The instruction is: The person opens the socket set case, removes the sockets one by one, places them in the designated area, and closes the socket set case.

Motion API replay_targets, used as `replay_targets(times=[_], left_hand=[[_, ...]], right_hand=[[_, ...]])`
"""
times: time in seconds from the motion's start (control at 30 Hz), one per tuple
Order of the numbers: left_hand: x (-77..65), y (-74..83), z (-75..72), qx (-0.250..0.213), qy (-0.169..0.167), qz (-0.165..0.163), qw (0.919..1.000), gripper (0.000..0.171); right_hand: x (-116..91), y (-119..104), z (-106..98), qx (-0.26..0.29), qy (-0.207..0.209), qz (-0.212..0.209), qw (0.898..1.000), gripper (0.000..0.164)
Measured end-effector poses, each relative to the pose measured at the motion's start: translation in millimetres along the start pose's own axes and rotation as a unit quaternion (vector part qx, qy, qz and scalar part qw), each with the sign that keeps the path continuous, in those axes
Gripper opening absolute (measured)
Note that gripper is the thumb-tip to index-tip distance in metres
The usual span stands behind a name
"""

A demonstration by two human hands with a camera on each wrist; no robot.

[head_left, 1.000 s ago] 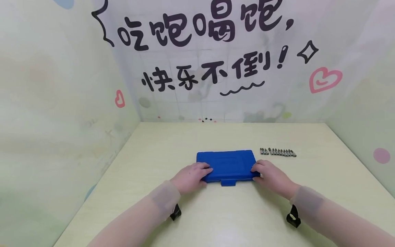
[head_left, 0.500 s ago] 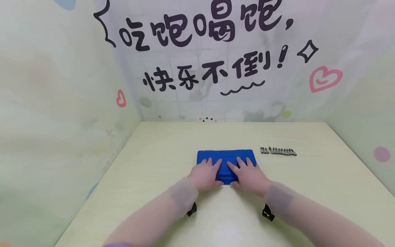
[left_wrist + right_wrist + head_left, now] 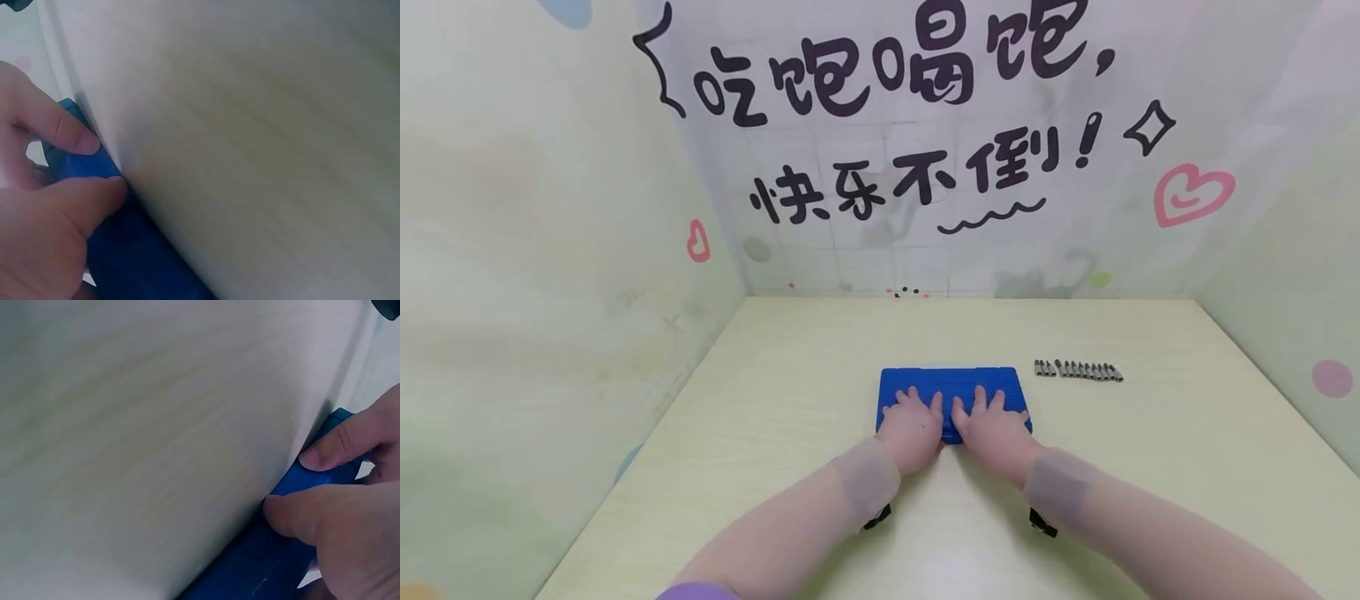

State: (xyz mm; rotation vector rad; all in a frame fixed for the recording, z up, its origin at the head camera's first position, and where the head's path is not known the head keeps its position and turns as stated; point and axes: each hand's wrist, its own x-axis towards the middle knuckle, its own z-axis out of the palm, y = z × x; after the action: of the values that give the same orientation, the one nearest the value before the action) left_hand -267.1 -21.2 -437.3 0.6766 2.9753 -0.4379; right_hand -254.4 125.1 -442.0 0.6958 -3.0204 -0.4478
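A blue plastic case (image 3: 955,380) lies closed and flat on the table, its latch side facing me. My left hand (image 3: 913,429) rests on the left half of the lid, fingers spread and fairly straight. Mirroring it, my right hand (image 3: 997,435) lies over the right half with its fingers spread too. In the left wrist view, the left hand (image 3: 37,240) and the other hand's thumb (image 3: 84,140) both press the case's front side (image 3: 147,262). The right wrist view has the right hand (image 3: 359,534) with its thumb on that same side. The latch is mostly hidden.
Small metal screwdriver bits (image 3: 1086,372) stand in a row on the pale table (image 3: 760,400), right of the case and slightly behind it. A printed backdrop (image 3: 865,208) with large dark lettering rises at the table's far edge, and side panels flank it.
Both hands have moved inward from the case's left and right ends to the middle of its front, fingers now spread over the lid. The case and the bits stay in place.
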Motion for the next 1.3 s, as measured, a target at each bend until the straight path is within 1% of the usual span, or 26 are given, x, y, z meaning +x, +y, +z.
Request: replay_targets(times=[0.17, 0.27, 0.43, 0.57, 0.73, 0.87, 0.97, 1.1, 1.17, 1.3], left_hand=[[3.0, 0.1, 0.3, 0.004, 0.002, 0.005, 1.0000, 0.069], [4.6, 1.4, 0.0, 0.004, -0.005, 0.005, 1.0000, 0.071], [4.8, 3.9, -1.1, 0.008, -0.016, 0.005, 0.9998, 0.066], [4.8, 3.7, -2.5, -0.001, -0.016, 0.002, 0.9999, 0.061], [6.4, 2.2, -0.5, -0.024, -0.013, -0.002, 0.9996, 0.060], [8.0, -2.1, 0.9, -0.023, -0.012, -0.002, 0.9997, 0.062], [11.9, -7.2, -0.4, -0.037, -0.020, -0.010, 0.9991, 0.062], [21.3, -13.2, -3.2, -0.067, -0.030, -0.023, 0.9970, 0.061], [25.8, -14.7, -3.5, -0.069, -0.028, -0.027, 0.9969, 0.060], [28.7, -14.2, -1.3, -0.046, -0.014, -0.033, 0.9983, 0.063]], right_hand=[[2.5, -5.1, -2.3, -0.050, 0.016, -0.007, 0.999, 0.038], [2.5, -7.6, -2.5, -0.063, 0.030, -0.009, 0.997, 0.036], [-3.0, -9.8, -2.6, -0.093, 0.065, -0.011, 0.993, 0.033], [-5.7, -9.7, -3.7, -0.124, 0.080, -0.020, 0.989, 0.029], [-4.8, -9.9, -3.3, -0.125, 0.075, -0.020, 0.989, 0.028], [0.1, -11.0, -3.3, -0.112, 0.064, -0.014, 0.991, 0.028], [8.3, -11.4, -5.0, -0.089, 0.053, -0.004, 0.995, 0.029], [21.1, -9.0, -6.2, -0.057, 0.028, 0.010, 0.998, 0.032], [26.7, -6.9, -5.5, -0.045, 0.016, 0.016, 0.999, 0.033], [33.2, -1.7, -4.5, -0.020, 0.005, 0.015, 1.000, 0.036]])
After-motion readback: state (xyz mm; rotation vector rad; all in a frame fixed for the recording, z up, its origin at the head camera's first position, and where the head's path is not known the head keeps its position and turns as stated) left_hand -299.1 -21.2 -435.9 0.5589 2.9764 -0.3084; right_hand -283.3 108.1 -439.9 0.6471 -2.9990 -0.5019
